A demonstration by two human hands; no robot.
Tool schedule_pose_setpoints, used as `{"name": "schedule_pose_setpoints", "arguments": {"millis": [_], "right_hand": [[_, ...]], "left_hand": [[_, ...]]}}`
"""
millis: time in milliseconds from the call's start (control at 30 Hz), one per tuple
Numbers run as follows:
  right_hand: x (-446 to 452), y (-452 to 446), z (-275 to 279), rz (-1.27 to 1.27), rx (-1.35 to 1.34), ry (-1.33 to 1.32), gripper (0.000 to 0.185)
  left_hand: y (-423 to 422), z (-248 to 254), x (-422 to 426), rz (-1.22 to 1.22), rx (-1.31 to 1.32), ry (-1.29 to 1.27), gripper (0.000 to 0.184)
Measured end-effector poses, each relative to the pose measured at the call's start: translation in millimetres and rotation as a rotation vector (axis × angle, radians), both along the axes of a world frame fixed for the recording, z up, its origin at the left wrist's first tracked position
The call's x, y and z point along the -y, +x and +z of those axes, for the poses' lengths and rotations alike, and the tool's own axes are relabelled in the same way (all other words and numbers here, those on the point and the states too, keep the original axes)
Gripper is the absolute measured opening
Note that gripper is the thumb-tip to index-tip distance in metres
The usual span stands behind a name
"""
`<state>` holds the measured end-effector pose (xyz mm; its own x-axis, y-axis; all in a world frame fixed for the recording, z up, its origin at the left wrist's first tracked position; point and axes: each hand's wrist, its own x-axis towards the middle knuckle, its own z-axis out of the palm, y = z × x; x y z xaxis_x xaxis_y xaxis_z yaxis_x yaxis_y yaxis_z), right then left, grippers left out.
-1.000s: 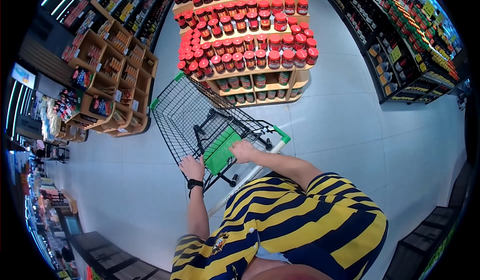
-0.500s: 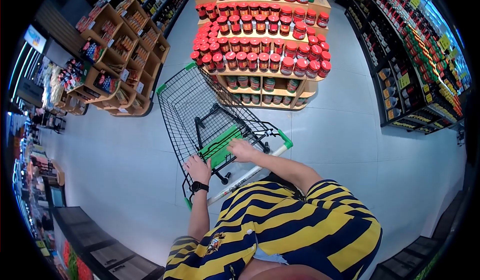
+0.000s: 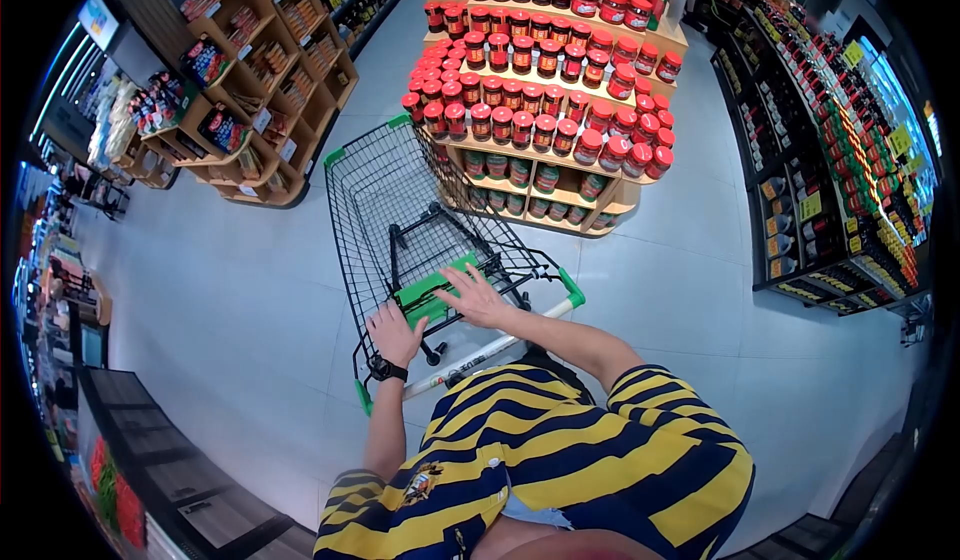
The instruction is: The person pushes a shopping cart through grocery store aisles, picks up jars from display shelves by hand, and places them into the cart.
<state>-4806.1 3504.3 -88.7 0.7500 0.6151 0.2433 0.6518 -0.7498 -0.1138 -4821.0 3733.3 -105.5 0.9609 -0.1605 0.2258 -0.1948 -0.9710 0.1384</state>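
Note:
A black wire shopping cart (image 3: pixel 372 188) with green corners stands in front of me, its inside showing bare mesh. Its white push bar (image 3: pixel 480 356) runs close to my waist. My left hand (image 3: pixel 396 334), with a black watch at the wrist, rests at the cart's rear edge, fingers spread beside the green seat panel (image 3: pixel 425 310). Over that panel's right part is my right hand (image 3: pixel 474 300), its fingers stretched out and apart. Neither hand is wrapped round the push bar. Whether the right fingertips touch the panel I cannot tell.
A tiered wooden display (image 3: pixel 600 222) of red-lidded jars (image 3: pixel 520 128) stands just beyond the cart's front right. Wooden shelves (image 3: pixel 285 90) of packets are at the left, and dark shelves of bottles (image 3: pixel 800 175) at the right. Grey floor tiles (image 3: pixel 660 290) lie between them.
My right hand's fingers, bent over the green panel before, are now straighter and spread. The left hand stays at the rear edge. The view has tilted slightly, shifting the shelves.

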Motion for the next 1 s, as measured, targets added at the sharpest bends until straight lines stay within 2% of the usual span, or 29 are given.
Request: {"name": "schedule_pose_setpoints", "arguments": {"millis": [67,267,400,467,500,567,600,733,1000], "right_hand": [[1,1,2,0.016,-0.076,0.034,0.074],[3,6,-9,0.02,-0.118,0.038,0.071],[3,5,-8,0.009,-0.151,0.108,0.072],[2,3,-1,-0.078,-0.027,0.104,0.069],[1,3,0,-0.066,-0.029,0.099,0.069],[-2,3,0,-0.294,-0.498,-0.115,0.055],[0,2,-5,-0.207,-0.257,-0.101,0.045],[2,1,-12,-0.179,-0.329,-0.128,0.036],[-5,11,-12,-0.159,-0.354,-0.174,0.038]], "left_hand": [[0,2,-1,-0.009,-0.079,-0.044,0.077],[-6,2,-5,-0.066,-0.092,-0.022,0.086],[-9,4,-7,-0.095,-0.063,-0.046,0.084],[-9,7,-7,-0.106,-0.345,-0.053,0.074],[-11,4,-7,-0.096,-0.346,-0.059,0.074],[-16,-9,-8,-0.169,-0.532,-0.097,0.063],[-18,-12,-8,-0.193,-0.404,-0.079,0.054],[-14,-19,-4,-0.101,-0.462,-0.083,0.044],[-11,-24,-9,-0.078,-0.388,-0.099,0.04]]}}
